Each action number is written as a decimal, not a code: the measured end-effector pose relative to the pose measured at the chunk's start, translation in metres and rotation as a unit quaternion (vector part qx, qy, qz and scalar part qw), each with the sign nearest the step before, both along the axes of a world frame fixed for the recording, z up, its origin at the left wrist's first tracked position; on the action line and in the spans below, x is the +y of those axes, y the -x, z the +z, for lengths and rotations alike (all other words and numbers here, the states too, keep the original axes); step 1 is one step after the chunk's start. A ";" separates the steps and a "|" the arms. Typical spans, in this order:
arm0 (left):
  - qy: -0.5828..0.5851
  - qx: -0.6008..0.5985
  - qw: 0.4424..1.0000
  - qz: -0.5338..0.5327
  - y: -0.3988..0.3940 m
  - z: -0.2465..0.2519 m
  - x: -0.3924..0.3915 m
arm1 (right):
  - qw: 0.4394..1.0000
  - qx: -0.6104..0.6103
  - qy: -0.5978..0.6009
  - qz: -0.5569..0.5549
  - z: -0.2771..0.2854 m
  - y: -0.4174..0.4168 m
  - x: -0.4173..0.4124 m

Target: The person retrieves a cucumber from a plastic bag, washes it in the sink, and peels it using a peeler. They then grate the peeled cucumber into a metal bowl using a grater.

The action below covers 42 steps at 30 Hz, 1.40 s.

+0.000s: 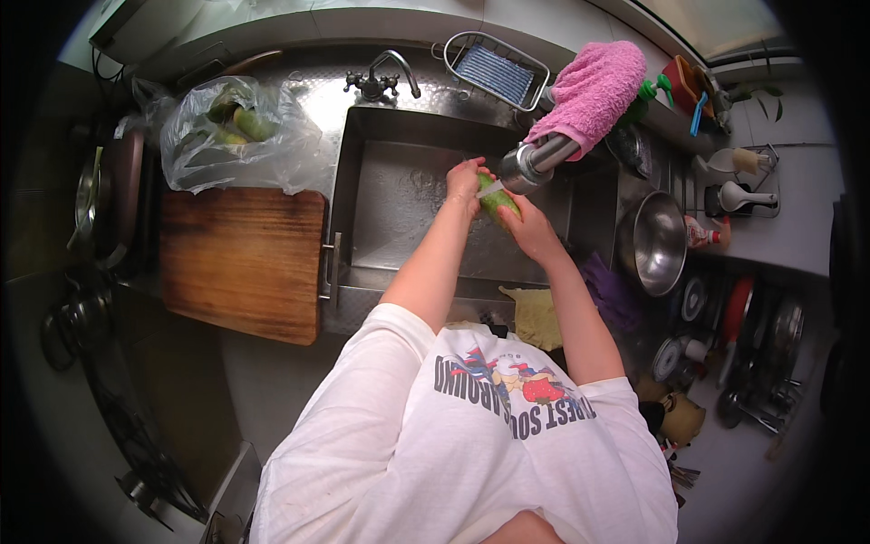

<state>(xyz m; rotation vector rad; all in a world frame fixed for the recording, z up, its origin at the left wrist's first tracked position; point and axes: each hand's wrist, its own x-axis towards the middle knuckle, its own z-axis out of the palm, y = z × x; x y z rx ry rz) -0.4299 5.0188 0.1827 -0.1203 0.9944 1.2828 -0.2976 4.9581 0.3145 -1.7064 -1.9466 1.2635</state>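
Both my hands are over the stainless steel sink (391, 238), holding one oblong green fruit (499, 201) with a speckled skin. My left hand (464, 182) grips its far end, and my right hand (529, 228) has the near end, with the thumb along its side. A stream of water (489, 190) runs from the metal spout (527, 171) just above and strikes the fruit. My fingers hide part of the skin. Wrapped around the tap above the spout is a pink terry towel (591, 95).
A wooden cutting board (241, 262) lies left of the sink, below a clear plastic bag (285, 146) with several green fruits (253, 125). A second faucet (372, 85) and a wire basket (496, 71) stand behind. On the right are a metal bowl (656, 243) and a purple cloth (608, 289).
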 end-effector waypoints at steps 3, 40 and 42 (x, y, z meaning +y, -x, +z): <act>0.049 -0.168 0.980 0.095 0.013 -0.022 -0.005 | 0.998 0.033 0.055 -0.001 -0.003 0.007 0.002; -0.063 -0.217 0.974 0.032 0.043 -0.049 -0.037 | 0.976 -0.103 -0.111 -0.156 -0.061 0.104 0.036; -0.013 -0.229 0.973 0.011 0.039 -0.013 -0.038 | 0.969 -0.107 -0.032 -0.222 -0.039 0.089 0.036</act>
